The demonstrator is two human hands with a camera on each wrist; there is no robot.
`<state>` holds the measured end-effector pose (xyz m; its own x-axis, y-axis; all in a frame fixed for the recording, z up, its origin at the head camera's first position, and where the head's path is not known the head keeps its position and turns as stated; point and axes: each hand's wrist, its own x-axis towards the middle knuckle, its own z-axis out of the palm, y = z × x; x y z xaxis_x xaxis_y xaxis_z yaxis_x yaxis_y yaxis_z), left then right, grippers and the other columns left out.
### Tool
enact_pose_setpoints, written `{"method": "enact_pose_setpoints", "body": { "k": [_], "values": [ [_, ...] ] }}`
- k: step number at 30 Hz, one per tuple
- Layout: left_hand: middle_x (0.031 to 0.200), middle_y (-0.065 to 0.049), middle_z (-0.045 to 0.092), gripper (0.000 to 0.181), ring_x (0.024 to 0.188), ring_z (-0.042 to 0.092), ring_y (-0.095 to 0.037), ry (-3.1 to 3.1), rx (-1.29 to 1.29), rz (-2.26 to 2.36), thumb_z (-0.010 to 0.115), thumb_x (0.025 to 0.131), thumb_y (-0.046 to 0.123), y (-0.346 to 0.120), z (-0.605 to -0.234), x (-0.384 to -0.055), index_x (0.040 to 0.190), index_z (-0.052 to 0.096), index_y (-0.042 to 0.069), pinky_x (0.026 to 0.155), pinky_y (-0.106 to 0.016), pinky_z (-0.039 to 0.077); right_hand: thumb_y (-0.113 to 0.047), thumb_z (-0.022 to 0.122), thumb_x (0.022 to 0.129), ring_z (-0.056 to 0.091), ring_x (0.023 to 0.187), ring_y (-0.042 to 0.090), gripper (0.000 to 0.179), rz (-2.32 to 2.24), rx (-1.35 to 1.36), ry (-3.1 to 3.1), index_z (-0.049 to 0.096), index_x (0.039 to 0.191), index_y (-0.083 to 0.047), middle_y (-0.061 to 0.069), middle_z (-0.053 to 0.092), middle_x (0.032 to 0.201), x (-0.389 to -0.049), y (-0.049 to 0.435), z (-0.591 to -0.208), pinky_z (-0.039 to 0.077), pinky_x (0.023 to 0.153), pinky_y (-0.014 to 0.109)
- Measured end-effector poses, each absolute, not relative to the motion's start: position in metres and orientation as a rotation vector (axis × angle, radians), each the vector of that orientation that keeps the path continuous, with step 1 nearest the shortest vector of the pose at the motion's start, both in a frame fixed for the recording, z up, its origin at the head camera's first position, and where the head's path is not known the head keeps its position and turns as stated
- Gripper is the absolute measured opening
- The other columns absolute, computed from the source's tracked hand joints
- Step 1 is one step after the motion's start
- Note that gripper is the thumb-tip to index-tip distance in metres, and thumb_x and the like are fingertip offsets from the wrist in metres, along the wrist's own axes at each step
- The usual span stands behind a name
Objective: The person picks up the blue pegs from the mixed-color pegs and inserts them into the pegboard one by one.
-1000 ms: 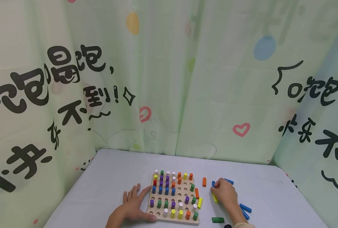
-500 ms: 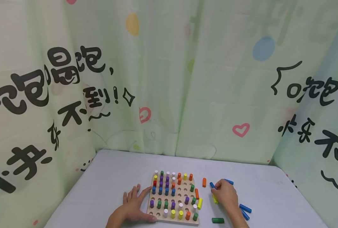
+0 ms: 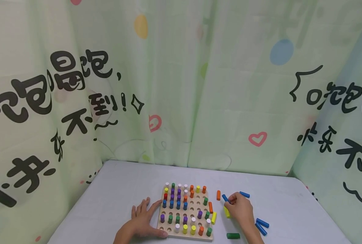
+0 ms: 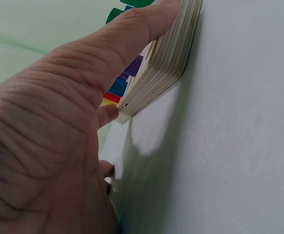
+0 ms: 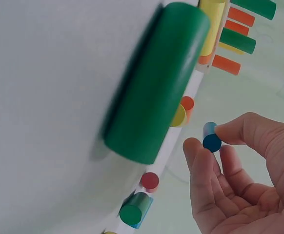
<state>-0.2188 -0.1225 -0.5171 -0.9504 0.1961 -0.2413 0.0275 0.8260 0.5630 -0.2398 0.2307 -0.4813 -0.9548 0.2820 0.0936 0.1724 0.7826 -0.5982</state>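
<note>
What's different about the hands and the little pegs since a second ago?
The right hand moved slightly left, toward the board, pinching the blue peg, which now leans further left. The yellow peg by that hand shifted slightly left too. The left hand stayed at the board's left edge, and the standing pegs look unchanged.
</note>
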Motion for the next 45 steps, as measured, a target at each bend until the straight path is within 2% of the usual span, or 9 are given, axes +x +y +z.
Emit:
{"method": "enact_pose_setpoints", "body": {
  "k": [14,27,33,40,45],
  "values": [
    [0.164,-0.027,0.018,0.117,0.15,0.015,-0.053,2.723,0.181,0.84,0.088,0.061,0.07,-0.123,-0.517,-0.218,0.156,0.038,0.024,0.119,-0.072,0.0,-0.003,0.078,0.081,0.06,0.077,0.022,0.019,1.007,-0.277,-2.748,0.064,0.095,-0.001,0.01,0.065,0.087,-0.229,0.216,-0.47,0.054,0.064,0.033],
    [0.164,-0.028,0.018,0.119,0.15,0.015,-0.053,2.722,0.173,0.845,0.088,0.059,0.072,-0.123,-0.518,-0.218,0.156,0.038,0.025,0.119,-0.072,-0.001,0.0,0.077,0.082,0.066,0.08,0.02,0.02,1.091,-0.184,-2.722,0.064,0.097,-0.002,0.008,0.067,0.091,-0.222,0.198,-0.465,0.061,0.071,0.035],
    [0.164,-0.028,0.017,0.119,0.15,0.015,-0.053,2.713,0.165,0.851,0.088,0.06,0.071,-0.122,-0.518,-0.217,0.157,0.037,0.025,0.119,-0.072,-0.001,0.0,0.079,0.08,0.066,0.078,0.017,0.02,1.097,-0.089,-2.709,0.066,0.094,-0.003,0.005,0.068,0.09,-0.22,0.189,-0.46,0.061,0.07,0.034],
    [0.164,-0.028,0.017,0.117,0.15,0.015,-0.053,2.713,0.173,0.856,0.088,0.061,0.07,-0.121,-0.518,-0.215,0.156,0.038,0.025,0.119,-0.072,-0.001,-0.001,0.079,0.082,0.061,0.075,0.013,0.016,1.151,-0.028,-2.732,0.068,0.093,-0.006,0.001,0.066,0.085,-0.217,0.179,-0.455,0.059,0.068,0.026],
    [0.164,-0.029,0.016,0.122,0.15,0.013,-0.054,2.708,0.182,0.913,0.086,0.056,0.076,-0.123,-0.522,-0.216,0.156,0.038,0.025,0.119,-0.072,-0.003,0.0,0.077,0.083,0.06,0.075,0.013,0.014,1.175,0.062,-2.735,0.069,0.093,-0.006,0.001,0.065,0.085,-0.217,0.171,-0.456,0.058,0.068,0.026]
  ]
}}
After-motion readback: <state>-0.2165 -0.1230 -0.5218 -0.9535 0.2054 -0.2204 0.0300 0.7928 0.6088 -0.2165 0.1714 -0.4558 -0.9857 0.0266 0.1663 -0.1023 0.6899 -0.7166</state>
